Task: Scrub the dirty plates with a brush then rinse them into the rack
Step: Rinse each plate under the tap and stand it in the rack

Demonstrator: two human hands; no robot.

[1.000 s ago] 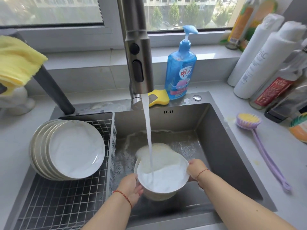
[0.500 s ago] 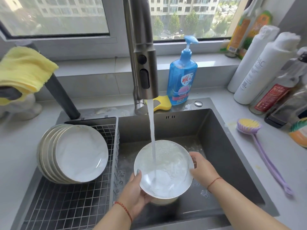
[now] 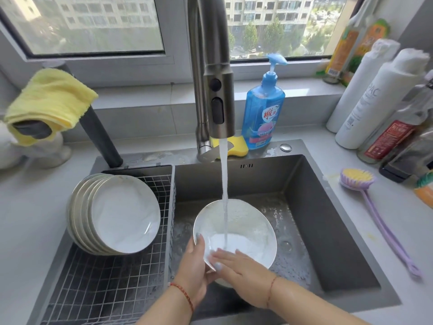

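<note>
Water is running from the tap (image 3: 219,106) straight down onto a white plate (image 3: 243,228) held tilted over the sink (image 3: 311,207), so this looks like the rinse step, with the scrubbing on this one apparently done. The left hand (image 3: 194,270) grips the plate by its near left rim, thumb hooked over the edge onto the face and the fingers out of sight behind. The right hand (image 3: 243,266) lies across the lower part of the plate's face with fingers straight and flat, wiping under the stream rather than holding. White foam or pooled water sits in the dip of the plate where the stream lands. Over on the left, the wire rack (image 3: 105,289) already carries a row of clean plates (image 3: 117,214) leaning on edge against each other. The purple brush (image 3: 358,180) lies untouched on the counter to the right of the sink, well apart from both hands, and the blue soap bottle (image 3: 264,109) stands behind the tap. Next, by my reading, the plate wants turning so the foam runs off, then a carry to the left and a careful set on edge against the front plate in the rack, wet rim held firm so it doesn't slip
</note>
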